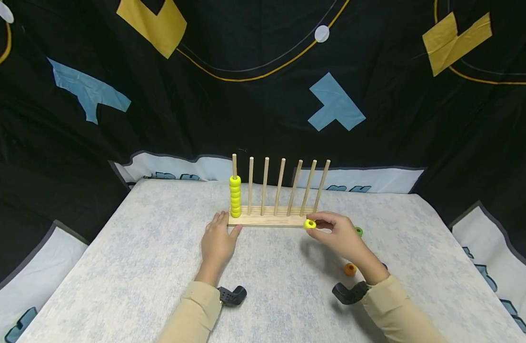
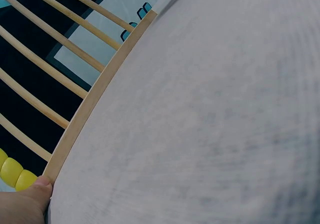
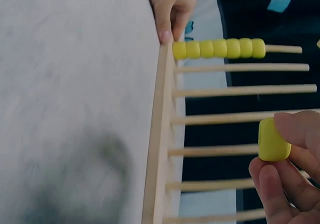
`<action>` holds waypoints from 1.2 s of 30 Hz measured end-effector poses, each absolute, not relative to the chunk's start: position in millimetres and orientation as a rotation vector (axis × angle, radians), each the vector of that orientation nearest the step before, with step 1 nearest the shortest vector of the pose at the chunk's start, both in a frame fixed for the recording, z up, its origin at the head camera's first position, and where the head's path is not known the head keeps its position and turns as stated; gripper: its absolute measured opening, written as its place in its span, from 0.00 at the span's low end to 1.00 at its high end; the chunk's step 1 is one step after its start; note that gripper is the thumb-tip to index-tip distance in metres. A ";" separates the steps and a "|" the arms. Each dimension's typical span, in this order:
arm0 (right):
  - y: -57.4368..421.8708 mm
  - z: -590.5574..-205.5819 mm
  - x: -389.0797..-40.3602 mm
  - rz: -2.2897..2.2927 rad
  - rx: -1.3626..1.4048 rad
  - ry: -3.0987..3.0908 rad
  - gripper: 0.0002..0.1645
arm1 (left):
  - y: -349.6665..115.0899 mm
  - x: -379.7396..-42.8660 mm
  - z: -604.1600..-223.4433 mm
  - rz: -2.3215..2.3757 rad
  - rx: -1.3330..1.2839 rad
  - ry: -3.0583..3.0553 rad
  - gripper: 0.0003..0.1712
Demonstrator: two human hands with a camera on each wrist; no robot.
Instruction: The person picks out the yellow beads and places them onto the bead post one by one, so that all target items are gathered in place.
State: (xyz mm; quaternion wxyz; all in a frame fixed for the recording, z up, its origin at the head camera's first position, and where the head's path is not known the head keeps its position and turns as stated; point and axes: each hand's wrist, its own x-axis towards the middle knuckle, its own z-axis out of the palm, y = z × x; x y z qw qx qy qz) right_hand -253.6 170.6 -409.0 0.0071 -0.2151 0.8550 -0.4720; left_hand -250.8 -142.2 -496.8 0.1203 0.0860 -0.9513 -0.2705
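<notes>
A wooden peg stand [image 1: 267,220] with several upright rods stands toward the back of the table. Yellow beads [image 1: 235,197] are stacked on its leftmost rod, whose tip sticks out above them; the other rods are bare. My left hand [image 1: 217,240] grips the stand's left end, thumb at the front corner, as the left wrist view also shows. Near the stand's right end, my right hand [image 1: 337,233] pinches a single yellow bead [image 3: 272,141] between thumb and fingers. In the head view that bead overlaps the base's front edge, its hole facing up toward the camera.
An orange bead [image 1: 350,269] lies on the pale table [image 1: 138,267] beside my right forearm. A green bead [image 1: 359,231] shows behind the right hand, and a dark bead [image 1: 384,266] peeks out past the wrist. Black cloth [image 1: 254,109] hangs behind the table.
</notes>
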 end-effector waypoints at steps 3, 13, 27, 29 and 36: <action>160.5 -405.9 -256.4 -1.468 -0.659 2.659 0.22 | -142.1 -251.2 -497.6 -0.785 0.253 -2.784 0.40; 141.1 -396.8 -266.3 -1.495 -0.657 2.647 0.23 | -142.2 -251.4 -499.1 -0.777 0.246 -2.770 0.40; 123.3 -348.7 -296.2 -1.594 -0.717 2.720 0.23 | -142.7 -251.8 -498.7 -0.775 0.255 -2.769 0.40; 119.6 -341.1 -300.5 -1.614 -0.743 2.737 0.23 | -142.8 -251.6 -498.8 -0.776 0.256 -2.768 0.40; 106.7 -316.4 -313.2 -1.647 -0.801 2.773 0.21 | -142.4 -251.6 -498.8 -0.779 0.260 -2.774 0.40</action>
